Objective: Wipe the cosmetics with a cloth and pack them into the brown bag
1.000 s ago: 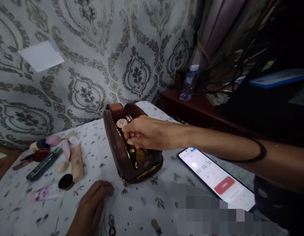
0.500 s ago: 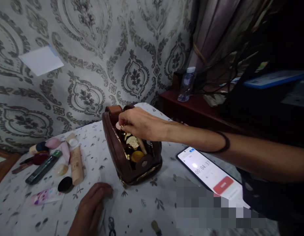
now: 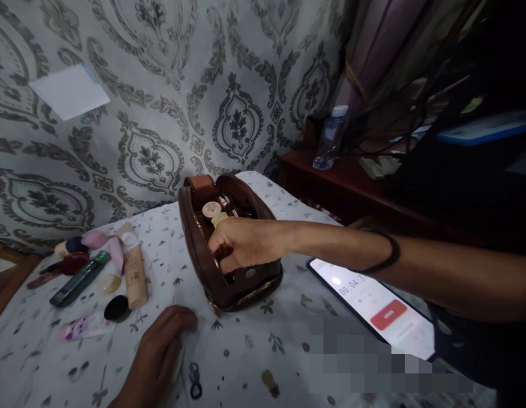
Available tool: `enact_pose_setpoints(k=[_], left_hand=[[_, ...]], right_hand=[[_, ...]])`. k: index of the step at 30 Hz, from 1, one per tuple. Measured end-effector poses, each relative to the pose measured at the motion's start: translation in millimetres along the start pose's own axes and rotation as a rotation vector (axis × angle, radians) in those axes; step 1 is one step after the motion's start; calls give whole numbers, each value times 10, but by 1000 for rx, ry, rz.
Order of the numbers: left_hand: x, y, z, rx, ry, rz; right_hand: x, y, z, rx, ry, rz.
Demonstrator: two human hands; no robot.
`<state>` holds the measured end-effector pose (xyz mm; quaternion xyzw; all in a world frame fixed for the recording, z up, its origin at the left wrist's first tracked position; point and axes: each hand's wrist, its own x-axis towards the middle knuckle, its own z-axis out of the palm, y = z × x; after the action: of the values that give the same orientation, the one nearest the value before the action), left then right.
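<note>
A brown zip makeup bag (image 3: 195, 249) stands unzipped on the patterned sheet. My right hand (image 3: 240, 243) reaches into its near end, fingers bent down and closed; their tips and whatever they grip are hidden. Beyond the hand, a pale round compact (image 3: 211, 209) and a yellowish piece (image 3: 219, 219) show inside the bag, with darker items behind. My left hand (image 3: 163, 345) rests on the sheet in front of the bag, fingers loosely curved and holding nothing visible. Left of it are a black round cap (image 3: 117, 307) and a beige tube (image 3: 136, 277).
More cosmetics lie at the left: a green tube (image 3: 81, 277), a pink sponge (image 3: 95, 239), a purple-and-white tube (image 3: 82, 327). A phone (image 3: 382, 311) showing a timer lies under my right forearm. A plastic bottle (image 3: 332, 136) stands on the dark red table (image 3: 305, 170).
My right hand has moved from the bag's far end to its near end, uncovering the pale compact. My left hand stays on the sheet. The view has shifted slightly.
</note>
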<state>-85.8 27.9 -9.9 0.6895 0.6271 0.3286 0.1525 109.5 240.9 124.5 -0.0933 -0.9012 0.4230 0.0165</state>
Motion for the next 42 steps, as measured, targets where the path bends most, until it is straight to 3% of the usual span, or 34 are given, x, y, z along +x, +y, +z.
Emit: enact_pose_setpoints(k=[3,9,14,18,23,27,30,37,42], left_hand=[[5,6,-1,-14,-11,3],[6,5,1,-6,-10,2],[0,0,7,-29,3,-2],[-5,-11,26,-49,9,1],[-13,-37,78,-85,61,37],[-20,-42,107,-91,91,63],[-26,-59,101,-85,95,64],[-30,-153,70,-72,22,108],[-39,-143,70,-67,20,103]], right_hand=[[-38,-25,0,16,-35,23],[-101,-137,-62,-105,28,123],[-155,-156,-96,-240,170,62],[-215,-101,-162,-535,289,1],[-136,31,-246,-932,115,-79],[-5,24,-240,-1067,-106,39],[60,-37,-209,-1113,-195,113],[174,7,-245,-1130,-207,183],[144,-23,-329,-1114,-58,80]])
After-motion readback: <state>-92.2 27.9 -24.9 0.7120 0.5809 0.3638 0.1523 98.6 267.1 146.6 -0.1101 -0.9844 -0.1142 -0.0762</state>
